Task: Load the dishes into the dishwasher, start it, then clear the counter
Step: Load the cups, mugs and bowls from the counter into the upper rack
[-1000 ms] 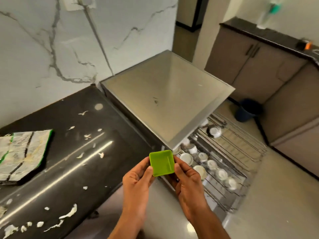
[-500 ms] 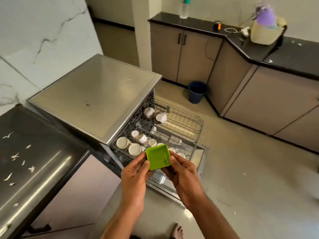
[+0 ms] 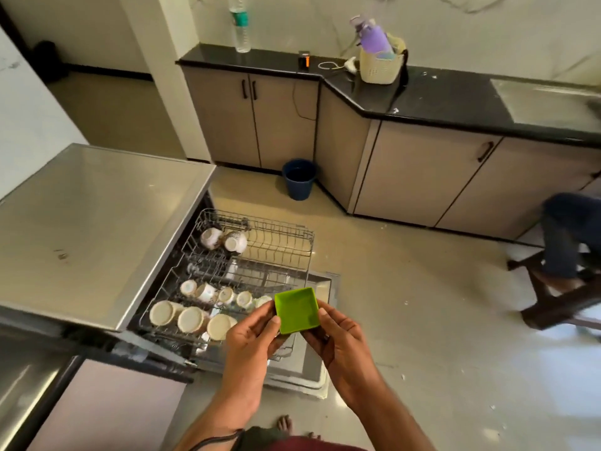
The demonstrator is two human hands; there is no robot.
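— Both hands, what are they doing?

— Holding one thing between them. My left hand (image 3: 257, 333) pinches the near left edge of a small square green dish (image 3: 297, 310), thumb on the rim, fingers curled underneath. My right hand (image 3: 338, 336) grips its right side the same way, thumb up by the far right corner. The dish is tilted, its hollow facing me.

— And where is the dish, relative to the machine?

— In the air above the near right corner of the pulled-out dishwasher rack (image 3: 279, 242), touching nothing but my fingers. The dishwasher (image 3: 97, 222) stands to my left, its steel top bare, and its door (image 3: 320, 320) lies folded down under the rack.

— What sits in the rack?

— Along the near left, three pale round bowls (image 3: 190, 319) turned bottom up. Behind them a row of small white cups (image 3: 208, 292), also upside down. Farther back, two patterned cups (image 3: 224, 240) lie side by side at the rack's left edge. The rack's right part is bare wire.

— Anything else in the head view?

— A black tabletop (image 3: 439, 99) runs along the far wall over beige cabinets, carrying a clear water bottle (image 3: 240, 24), a cream basket (image 3: 379, 70) with a purple bottle (image 3: 374, 37) in it, and a white cable. A dark blue bucket (image 3: 299, 179) stands on the floor by the cabinets. At the far right, another person's leg rests on a dark wooden stool (image 3: 553, 304).
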